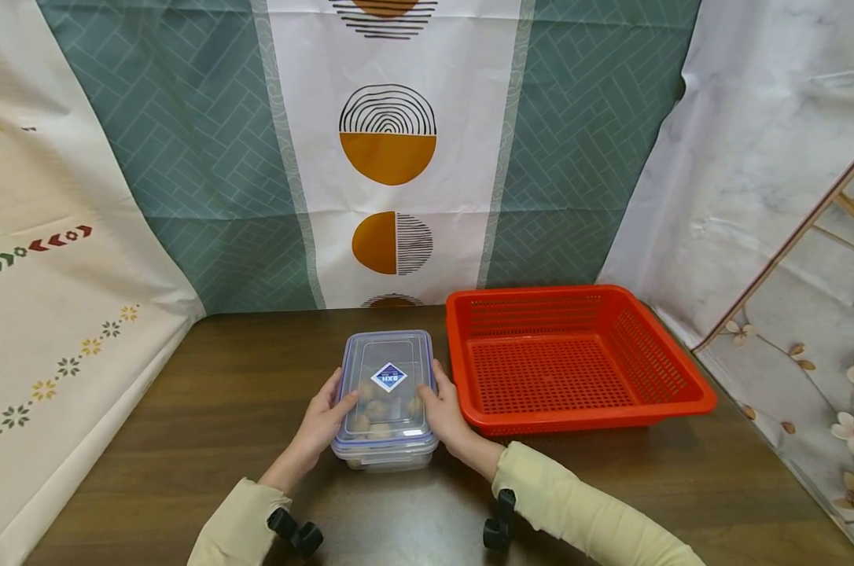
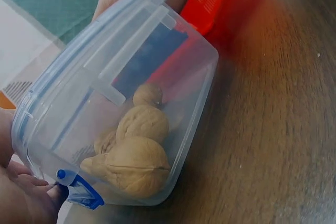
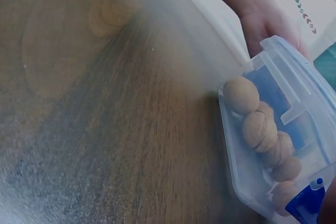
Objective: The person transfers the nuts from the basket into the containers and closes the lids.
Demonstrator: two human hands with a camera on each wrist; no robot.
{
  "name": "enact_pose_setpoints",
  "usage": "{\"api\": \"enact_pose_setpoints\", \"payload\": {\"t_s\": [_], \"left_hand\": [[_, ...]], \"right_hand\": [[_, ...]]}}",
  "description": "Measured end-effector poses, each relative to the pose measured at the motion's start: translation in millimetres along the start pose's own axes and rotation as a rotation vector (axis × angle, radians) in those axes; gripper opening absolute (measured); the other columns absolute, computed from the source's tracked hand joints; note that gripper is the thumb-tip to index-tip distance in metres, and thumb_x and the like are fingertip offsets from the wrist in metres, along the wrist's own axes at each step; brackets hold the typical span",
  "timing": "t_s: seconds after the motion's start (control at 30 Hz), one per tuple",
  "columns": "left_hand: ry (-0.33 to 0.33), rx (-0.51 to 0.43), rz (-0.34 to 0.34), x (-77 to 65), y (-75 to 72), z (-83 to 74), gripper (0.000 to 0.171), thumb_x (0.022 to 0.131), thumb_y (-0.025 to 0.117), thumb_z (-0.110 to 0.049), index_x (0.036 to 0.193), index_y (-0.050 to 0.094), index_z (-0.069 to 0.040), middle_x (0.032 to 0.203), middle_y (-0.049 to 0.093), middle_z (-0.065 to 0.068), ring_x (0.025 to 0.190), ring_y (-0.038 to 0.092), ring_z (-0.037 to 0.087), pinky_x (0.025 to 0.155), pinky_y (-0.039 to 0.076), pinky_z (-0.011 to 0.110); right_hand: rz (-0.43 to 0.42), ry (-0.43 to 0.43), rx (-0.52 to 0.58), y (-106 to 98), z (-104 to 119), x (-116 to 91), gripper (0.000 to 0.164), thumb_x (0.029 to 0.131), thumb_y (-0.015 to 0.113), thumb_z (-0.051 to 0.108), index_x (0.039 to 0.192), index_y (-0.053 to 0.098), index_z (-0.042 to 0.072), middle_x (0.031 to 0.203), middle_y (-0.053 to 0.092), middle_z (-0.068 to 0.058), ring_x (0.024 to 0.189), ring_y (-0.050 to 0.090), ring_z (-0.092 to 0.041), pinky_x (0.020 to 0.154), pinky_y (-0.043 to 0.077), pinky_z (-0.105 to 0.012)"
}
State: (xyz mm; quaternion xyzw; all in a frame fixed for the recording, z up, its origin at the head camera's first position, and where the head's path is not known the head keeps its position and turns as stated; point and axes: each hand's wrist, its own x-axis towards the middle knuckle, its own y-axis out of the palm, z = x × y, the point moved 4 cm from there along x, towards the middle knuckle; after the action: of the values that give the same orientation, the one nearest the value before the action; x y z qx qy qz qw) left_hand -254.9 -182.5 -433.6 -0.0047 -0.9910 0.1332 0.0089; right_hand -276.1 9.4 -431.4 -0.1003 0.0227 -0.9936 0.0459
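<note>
A clear plastic food container (image 1: 399, 413) with a blue-edged lid and a blue-and-white diamond label (image 1: 388, 377) stands in the middle of the wooden table. On its left side my left hand (image 1: 322, 420) grips it, thumb over the lid's edge. My right hand (image 1: 447, 415) holds the opposite side in the same way. Several walnuts (image 2: 140, 163) lie inside, seen through the wall in both wrist views. A blue clip (image 2: 84, 191) shows by the left hand's fingers, and another blue clip (image 3: 308, 204) in the right wrist view. Whether the base touches the table is unclear.
Right of the container sits a red plastic basket (image 1: 540, 420) with perforated walls and nothing in it, close to the right hand. A patterned cloth (image 1: 399, 259) hangs behind the dark table (image 1: 207, 409). Light cloths border the left and right sides.
</note>
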Motion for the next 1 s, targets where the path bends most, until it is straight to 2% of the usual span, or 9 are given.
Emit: {"api": "enact_pose_setpoints", "payload": {"t_s": [0.2,0.43,0.83,1.0], "left_hand": [[0.032,0.061,-0.035,2.9,-2.3,-2.0,0.062,0.091,0.054,-0.014,0.139,0.023,0.010,0.139,0.030,0.029,0.127,0.033,0.038,0.103,0.028,0.047],[0.025,0.098,-0.096,3.1,-3.6,-5.3,0.062,0.089,0.059,-0.018,0.137,0.030,0.009,0.134,0.039,0.028,0.123,0.040,0.036,0.099,0.035,0.045],[0.016,0.108,-0.035,-4.0,-3.2,-3.2,0.065,0.091,0.055,-0.020,0.141,0.022,0.006,0.138,0.035,0.027,0.124,0.038,0.035,0.098,0.036,0.047],[0.038,0.108,-0.032,-6.3,-0.9,-1.0,0.064,0.091,0.054,-0.018,0.140,0.021,0.007,0.139,0.032,0.027,0.124,0.037,0.035,0.099,0.035,0.047]], "right_hand": [[-0.002,-0.017,0.012,0,2,1,0.055,0.087,0.042,-0.005,0.136,0.019,-0.017,0.142,0.017,-0.034,0.133,0.014,-0.041,0.109,0.011,-0.049],[-0.014,0.003,-0.001,0,34,-11,0.051,0.088,0.040,-0.007,0.133,0.021,-0.021,0.138,0.019,-0.038,0.130,0.016,-0.046,0.108,0.012,-0.052],[0.038,0.011,-0.063,0,35,-15,0.052,0.088,0.040,-0.007,0.133,0.019,-0.022,0.140,0.015,-0.037,0.132,0.012,-0.045,0.108,0.010,-0.051],[0.049,0.025,-0.064,-2,26,-15,0.053,0.088,0.041,-0.006,0.135,0.018,-0.019,0.142,0.013,-0.035,0.133,0.010,-0.043,0.108,0.009,-0.051]]}}
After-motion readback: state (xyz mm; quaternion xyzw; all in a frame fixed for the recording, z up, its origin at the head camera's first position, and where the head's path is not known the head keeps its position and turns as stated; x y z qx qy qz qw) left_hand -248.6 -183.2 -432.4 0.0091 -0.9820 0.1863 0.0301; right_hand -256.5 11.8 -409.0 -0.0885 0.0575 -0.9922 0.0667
